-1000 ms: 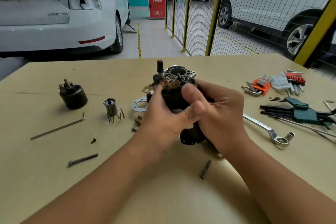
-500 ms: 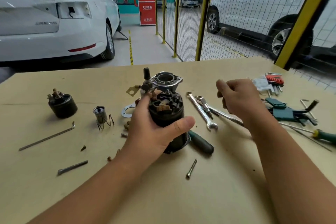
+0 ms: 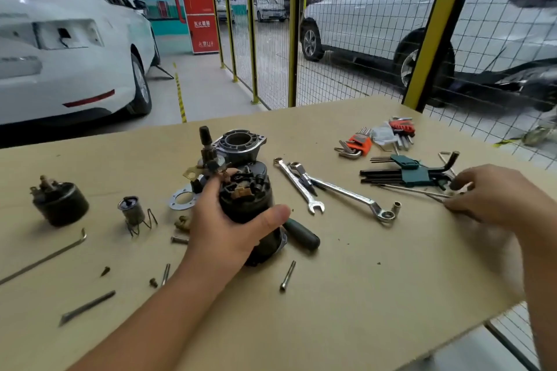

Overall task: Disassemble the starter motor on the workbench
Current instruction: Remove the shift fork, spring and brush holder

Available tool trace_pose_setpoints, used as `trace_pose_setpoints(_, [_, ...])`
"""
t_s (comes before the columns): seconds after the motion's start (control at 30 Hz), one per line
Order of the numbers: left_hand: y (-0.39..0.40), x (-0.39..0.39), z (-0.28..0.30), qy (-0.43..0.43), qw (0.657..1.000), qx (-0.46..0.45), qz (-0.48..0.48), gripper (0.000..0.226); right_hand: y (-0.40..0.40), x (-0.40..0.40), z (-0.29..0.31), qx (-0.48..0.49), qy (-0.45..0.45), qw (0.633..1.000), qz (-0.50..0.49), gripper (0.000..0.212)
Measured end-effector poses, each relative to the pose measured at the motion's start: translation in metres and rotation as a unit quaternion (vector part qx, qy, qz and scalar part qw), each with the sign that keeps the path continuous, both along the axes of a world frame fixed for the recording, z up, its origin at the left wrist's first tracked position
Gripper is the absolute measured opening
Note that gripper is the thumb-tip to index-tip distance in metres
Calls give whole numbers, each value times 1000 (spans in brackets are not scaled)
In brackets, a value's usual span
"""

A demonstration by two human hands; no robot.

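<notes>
Left hand [image 3: 229, 220] fingers clamped round starter motor [image 3: 245, 199], right hand [image 3: 494, 194] outstretched, grip unclear

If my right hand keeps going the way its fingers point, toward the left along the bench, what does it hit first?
Probably the thin metal rods lying at the fingertips of the right hand, then the teal-holdered set of black hex keys. Whether the fingers already touch a rod is unclear.

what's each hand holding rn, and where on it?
Left hand grips the starter motor body around its black cylindrical casing. Right hand reaches among the thin tools by the hex key set; any hold cannot be told.
</notes>
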State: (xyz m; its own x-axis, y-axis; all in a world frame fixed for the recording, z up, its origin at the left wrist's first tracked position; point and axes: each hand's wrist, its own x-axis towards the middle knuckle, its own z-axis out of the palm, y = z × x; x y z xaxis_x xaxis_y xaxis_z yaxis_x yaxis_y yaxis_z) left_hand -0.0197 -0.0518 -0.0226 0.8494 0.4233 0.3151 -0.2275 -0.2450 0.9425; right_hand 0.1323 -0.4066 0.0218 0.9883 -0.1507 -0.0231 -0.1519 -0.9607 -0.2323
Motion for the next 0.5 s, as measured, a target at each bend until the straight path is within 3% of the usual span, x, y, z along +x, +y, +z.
trace_pose_setpoints(0.1, [-2,1,-1,4,1000,7,9,76,-20,-6,1,-14,4,999,35,20])
trace_pose_setpoints(0.27, [-4,1,-2,9,1000,9,19,76,-22,-20,13,-30,-49,995,79,30])
trace_pose_setpoints(0.3, [-4,0,-1,8,1000,8,19,76,-15,-25,20,19,-70,993,94,33])
trace_pose_setpoints(0.37, [-4,1,-1,2,1000,3,11,72,12,-39,36,235,-98,962,100,32])
trace_pose_setpoints(0.43, [-5,0,-1,-2,1000,-4,2,68,44,-50,48,471,-75,875,82,26])
trace_pose_setpoints(0.5, [-4,-2,0,0,1000,-11,-7,69,78,-56,55,606,-5,792,74,15])
